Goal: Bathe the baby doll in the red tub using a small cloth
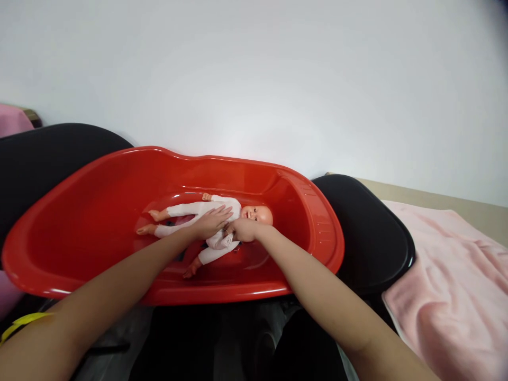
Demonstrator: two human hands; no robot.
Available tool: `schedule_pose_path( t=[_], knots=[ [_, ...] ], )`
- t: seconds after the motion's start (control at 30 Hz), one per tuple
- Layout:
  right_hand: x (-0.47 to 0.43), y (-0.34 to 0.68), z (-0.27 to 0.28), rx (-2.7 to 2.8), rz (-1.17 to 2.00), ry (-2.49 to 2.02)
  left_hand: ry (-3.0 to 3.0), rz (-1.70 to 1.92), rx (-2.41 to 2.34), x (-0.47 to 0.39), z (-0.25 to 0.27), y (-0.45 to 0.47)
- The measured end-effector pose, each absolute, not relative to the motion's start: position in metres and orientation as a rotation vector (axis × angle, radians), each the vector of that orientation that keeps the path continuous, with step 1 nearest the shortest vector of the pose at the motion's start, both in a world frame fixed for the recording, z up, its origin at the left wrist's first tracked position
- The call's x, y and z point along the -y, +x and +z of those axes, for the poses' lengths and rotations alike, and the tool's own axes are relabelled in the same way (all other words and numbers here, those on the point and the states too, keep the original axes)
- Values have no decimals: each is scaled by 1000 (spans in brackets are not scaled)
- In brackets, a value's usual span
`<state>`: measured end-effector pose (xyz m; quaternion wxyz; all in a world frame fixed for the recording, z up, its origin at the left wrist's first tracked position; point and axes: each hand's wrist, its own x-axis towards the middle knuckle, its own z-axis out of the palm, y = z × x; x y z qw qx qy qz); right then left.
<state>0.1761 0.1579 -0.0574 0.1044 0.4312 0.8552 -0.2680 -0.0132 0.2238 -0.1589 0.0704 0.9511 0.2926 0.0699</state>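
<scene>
A baby doll (186,209) lies on its back in a red baby bathtub (91,211), its bald head to the right and its bare feet to the left. Its body and limbs look white, with flesh-coloured hands and feet. My left hand (212,221) rests on the doll's torso, fingers stretched out. Beside it, below the doll's chin, my right hand (243,230) is closed, its fingers curled down at the chest. A crumpled pale cloth (223,241) shows under those fingertips, which seem to pinch it; the grip itself is partly hidden.
The tub spans black chair seats, one on the left (59,140) and one on the right (369,233). A pink towel (448,280) is draped at the right. More pink fabric (14,120) shows at the far left. A white wall (254,79) rises behind the tub.
</scene>
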Motion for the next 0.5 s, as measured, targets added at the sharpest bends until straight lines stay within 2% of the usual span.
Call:
schedule_pose_path(
  t=[0.1, 0.27, 0.4, 0.5],
  knots=[
    [-156, 176, -52, -2499, -786, 1306, 2915, 138, -971, -221, -163, -19],
    [-156, 180, -48, -2491, -765, 1472, 2829, 271, -1086, -226, -168, -27],
    [-157, 183, -44, -2750, -577, 1644, 2671, 223, -1260, -235, -165, -34],
    [-156, 179, -44, -2736, -466, 1538, 2655, 150, -1310, -239, -161, -40]
  ],
)
